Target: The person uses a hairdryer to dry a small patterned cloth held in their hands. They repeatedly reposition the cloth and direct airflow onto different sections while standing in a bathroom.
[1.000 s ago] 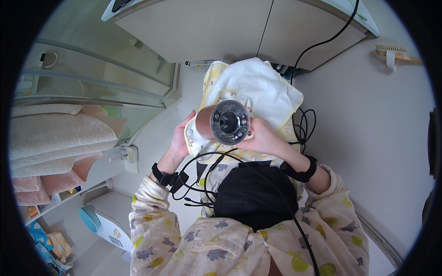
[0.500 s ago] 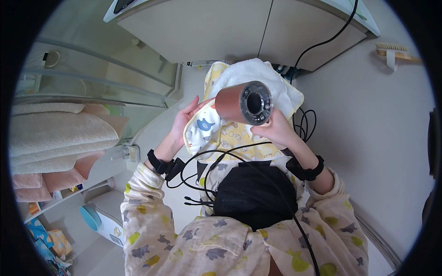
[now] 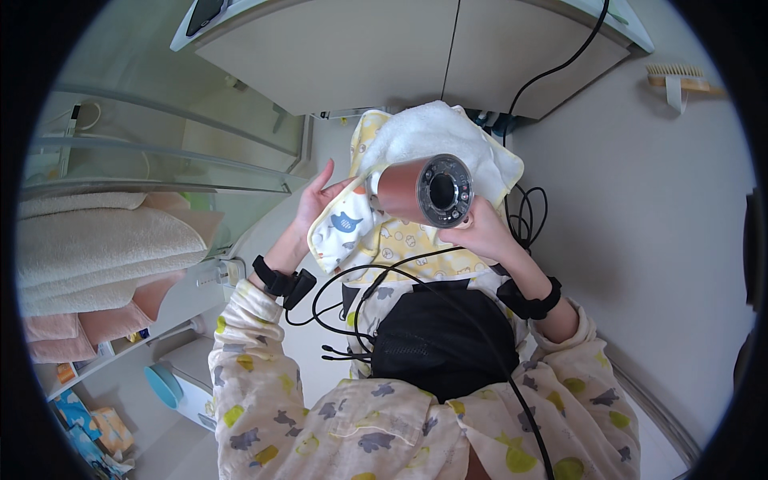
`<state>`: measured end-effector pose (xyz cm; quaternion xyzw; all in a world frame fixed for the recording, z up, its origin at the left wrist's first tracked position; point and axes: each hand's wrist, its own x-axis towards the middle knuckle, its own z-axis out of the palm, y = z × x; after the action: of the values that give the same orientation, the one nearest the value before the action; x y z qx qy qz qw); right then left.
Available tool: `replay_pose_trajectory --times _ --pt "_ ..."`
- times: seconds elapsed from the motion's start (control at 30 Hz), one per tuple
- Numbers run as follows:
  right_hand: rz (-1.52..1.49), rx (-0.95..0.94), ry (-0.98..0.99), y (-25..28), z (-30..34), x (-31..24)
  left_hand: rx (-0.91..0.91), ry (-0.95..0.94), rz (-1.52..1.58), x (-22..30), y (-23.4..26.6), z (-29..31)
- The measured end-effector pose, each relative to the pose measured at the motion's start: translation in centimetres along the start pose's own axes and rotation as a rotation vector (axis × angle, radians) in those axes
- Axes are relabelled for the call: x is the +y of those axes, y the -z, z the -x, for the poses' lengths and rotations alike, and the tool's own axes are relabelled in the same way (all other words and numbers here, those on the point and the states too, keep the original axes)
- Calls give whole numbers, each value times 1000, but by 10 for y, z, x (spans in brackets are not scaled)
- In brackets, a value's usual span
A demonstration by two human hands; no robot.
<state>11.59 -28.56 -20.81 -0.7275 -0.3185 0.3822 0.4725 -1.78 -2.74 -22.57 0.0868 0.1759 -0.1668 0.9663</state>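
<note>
A rose-gold cylindrical hair dryer (image 3: 400, 192) is held over a pale yellow printed cloth (image 3: 404, 238) spread on the person's lap, its dark round end with a clear rim tipped up and toward the right and its other end aimed left. The right hand (image 3: 486, 232) has its fingers wrapped around the handle at the dryer's underside, near the dark round end; most of the handle is hidden. The left hand (image 3: 316, 206) is spread, thumb standing well apart, with the other fingers reaching behind a white cloth flap with a blue animal print and yellow edging (image 3: 344, 236); their tips are hidden, so I cannot tell how they rest there. The flap lies just left of the dryer, over the left part of the yellow cloth, and whether the two touch cannot be told. Toward the yellow cloth's far edge lies a bunched white terry towel with yellow edging (image 3: 432, 132), one corner reaching out to the right. Nearer the body than the yellow cloth's near edge is a black fabric pouch (image 3: 444, 344), with black cables looping over its left side. A black strap (image 3: 274, 278) circles the left wrist and a similar black band (image 3: 530, 299) the right. Beyond the towel stands a beige two-door cabinet (image 3: 360, 60).
</note>
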Motion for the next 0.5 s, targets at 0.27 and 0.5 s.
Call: replay_pose_trajectory --times 0.27,0.5 --pt "-211 88 -64 14 12 -11 334 90 -618 -7 -19 2" --pt "-322 84 -139 22 19 -20 220 -9 -447 -15 -34 7"
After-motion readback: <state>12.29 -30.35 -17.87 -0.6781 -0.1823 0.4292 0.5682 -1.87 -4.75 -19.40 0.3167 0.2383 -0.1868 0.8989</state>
